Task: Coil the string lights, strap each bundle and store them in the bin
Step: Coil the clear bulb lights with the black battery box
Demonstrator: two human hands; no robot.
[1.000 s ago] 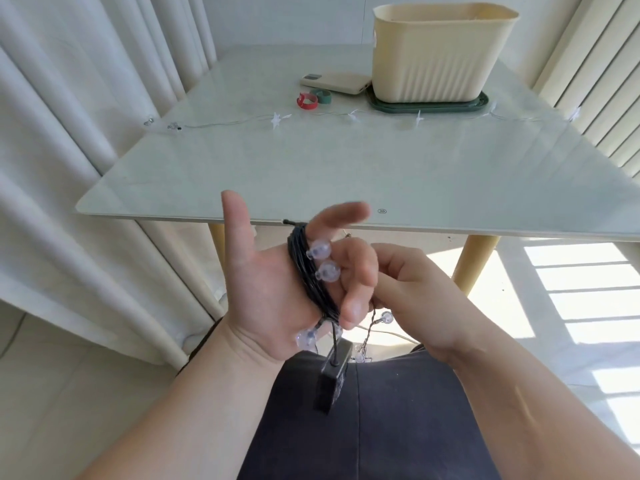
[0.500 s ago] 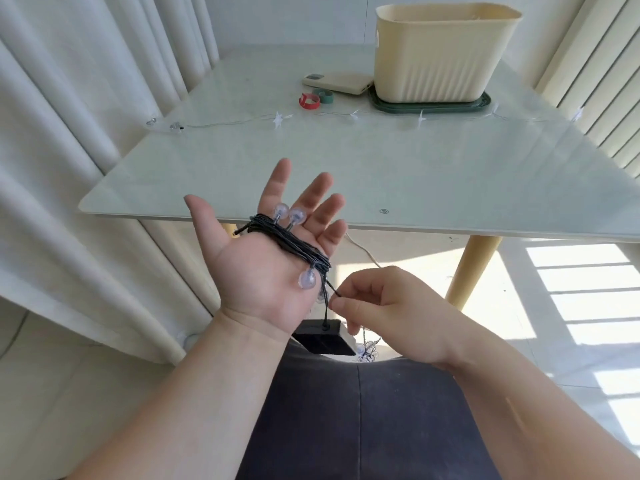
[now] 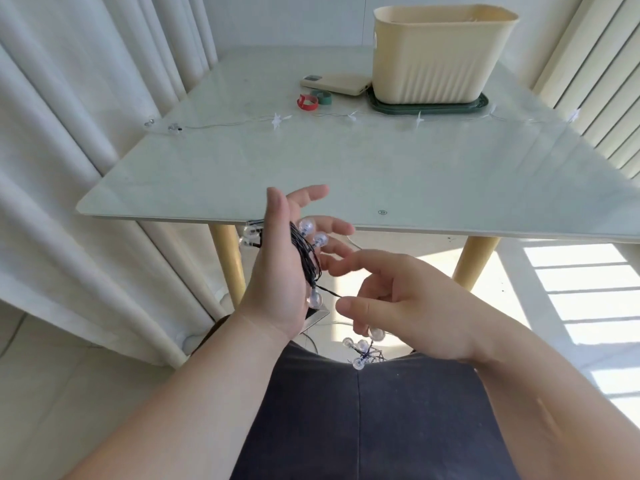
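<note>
Centre frame, the left hand (image 3: 277, 275) is spread, black-wired string lights (image 3: 306, 258) wound round its palm. The right hand (image 3: 412, 306) pinches their loose strand just beside it. The cream bin (image 3: 440, 64) stands upper right on the table (image 3: 346, 174).

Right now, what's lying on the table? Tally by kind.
Cream ribbed plastic bin: 1
Dark green flat tray under it: 1
Cream flat rectangular device: 1
Coiled straps, red and green: 2
Clear-wire string of white star lights: 1
Total: 6
</note>
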